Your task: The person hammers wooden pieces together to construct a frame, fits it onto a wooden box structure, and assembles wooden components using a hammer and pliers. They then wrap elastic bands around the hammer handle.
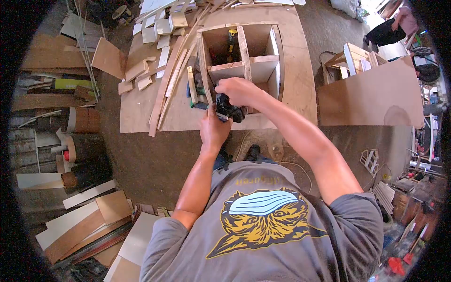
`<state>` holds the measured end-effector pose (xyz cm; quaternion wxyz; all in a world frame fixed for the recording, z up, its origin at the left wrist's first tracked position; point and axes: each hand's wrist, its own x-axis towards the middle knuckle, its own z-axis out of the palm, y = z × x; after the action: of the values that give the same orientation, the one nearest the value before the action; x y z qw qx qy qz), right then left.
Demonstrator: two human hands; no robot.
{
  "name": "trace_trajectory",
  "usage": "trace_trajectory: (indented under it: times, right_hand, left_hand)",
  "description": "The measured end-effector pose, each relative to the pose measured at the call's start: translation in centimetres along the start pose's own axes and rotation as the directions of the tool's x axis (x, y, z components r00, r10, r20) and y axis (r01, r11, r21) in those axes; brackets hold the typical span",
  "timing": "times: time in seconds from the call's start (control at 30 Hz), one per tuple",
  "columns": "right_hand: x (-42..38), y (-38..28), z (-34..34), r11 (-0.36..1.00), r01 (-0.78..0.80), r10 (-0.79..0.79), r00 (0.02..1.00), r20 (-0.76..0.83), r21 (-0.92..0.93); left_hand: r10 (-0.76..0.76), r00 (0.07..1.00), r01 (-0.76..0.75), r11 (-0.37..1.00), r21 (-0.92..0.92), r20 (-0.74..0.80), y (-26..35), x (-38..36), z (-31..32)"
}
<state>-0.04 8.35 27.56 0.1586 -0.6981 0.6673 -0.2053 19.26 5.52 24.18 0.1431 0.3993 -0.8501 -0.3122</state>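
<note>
A black tool (230, 110) is held between my two hands at the near edge of the wooden frame. My left hand (214, 128) is closed round its lower left side. Above it, my right hand (239, 91) is closed on its top. The open wooden frame (244, 51), divided into compartments, lies on the plywood table (298, 70). Inside its upper left compartment stands a yellow and black tool (232, 40). A green and blue item (198, 89), partly hidden, is beside the frame's left side.
Long wood strips (171, 84) and small offcuts (162, 28) lie on the table's left. At the right stands a brown board (371, 94) near a wooden frame piece (354, 58). Another person (392, 28) is at the upper right. Stacked boards (89, 221) lie at the lower left.
</note>
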Motion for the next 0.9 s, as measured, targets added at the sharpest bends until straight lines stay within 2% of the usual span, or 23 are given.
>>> trace_trajectory:
  times: [0.07, 0.1, 0.17, 0.27, 0.37, 0.47, 0.57, 0.6, 0.7, 0.8, 0.83, 0.9]
  right_hand:
    - [0.5, 0.5, 0.7, 0.993, -0.052, 0.066, 0.99, 0.122, -0.11]
    - [0.5, 1.0, 1.5, 0.984, -0.063, 0.083, 0.989, 0.121, -0.166]
    - [0.4, 2.2, 3.2, 0.958, -0.075, 0.112, 0.986, 0.121, -0.276]
    - [-0.4, 3.3, 4.1, 0.845, 0.03, 0.127, 0.959, 0.254, -0.535]
    - [-1.3, 3.2, 4.0, 0.805, 0.057, 0.006, 0.995, 0.104, -0.591]
    - [-2.3, 2.5, 2.2, 0.867, 0.044, -0.123, 0.984, -0.127, -0.497]
    - [-3.8, 1.7, 1.0, 0.93, -0.014, -0.104, 0.948, -0.3, -0.368]
    - [-4.3, 1.6, 1.0, 0.937, -0.006, -0.114, 0.941, -0.319, -0.35]
    - [-5.6, 1.1, 0.9, 0.944, 0.024, -0.153, 0.916, -0.37, -0.33]
    - [-7.0, 1.1, 1.9, 0.954, 0.007, -0.108, 0.941, -0.321, -0.299]
    - [-7.4, 1.0, 2.0, 0.953, 0.001, -0.103, 0.942, -0.318, -0.303]
    - [-8.4, 0.9, 2.7, 0.958, -0.015, -0.075, 0.951, -0.301, -0.287]
  left_hand:
    - [-0.025, 0.999, 0.026, 1.0, -0.018, 0.026, 0.1, -0.4, 0.2]
    - [-0.04, 0.998, 0.041, 0.999, -0.027, 0.04, 0.2, -0.7, 0.4]
    - [-0.015, 0.999, 0.015, 1.0, 0.017, -0.03, -0.2, -0.9, 1.4]
    - [0.024, 0.997, -0.022, 1.0, 0.02, -0.079, -0.4, -0.9, 2.4]
    - [-0.011, 0.998, 0.012, 1.0, 0.015, -0.061, 0.1, -0.5, 2.8]
    - [-0.015, 0.998, 0.017, 0.999, 0.032, -0.064, 0.6, -0.1, 3.4]
    - [0.09, 0.988, -0.082, 0.994, 0.065, -0.124, 0.3, 1.0, 5.1]
    - [0.137, 0.979, -0.126, 0.989, 0.078, -0.15, 0.2, 1.4, 5.8]
    - [-0.016, 1.0, 0.019, 0.984, 0.178, -0.021, 2.1, 2.5, 6.0]
    - [0.106, 0.994, -0.109, 0.98, 0.166, 0.026, -3.0, 4.0, 10.0]
    - [0.036, 0.996, -0.05, 0.981, 0.19, 0.078, -3.8, 4.6, 10.9]
    - [-0.005, 0.993, -0.02, 0.978, 0.206, 0.122, -5.1, 5.6, 11.7]
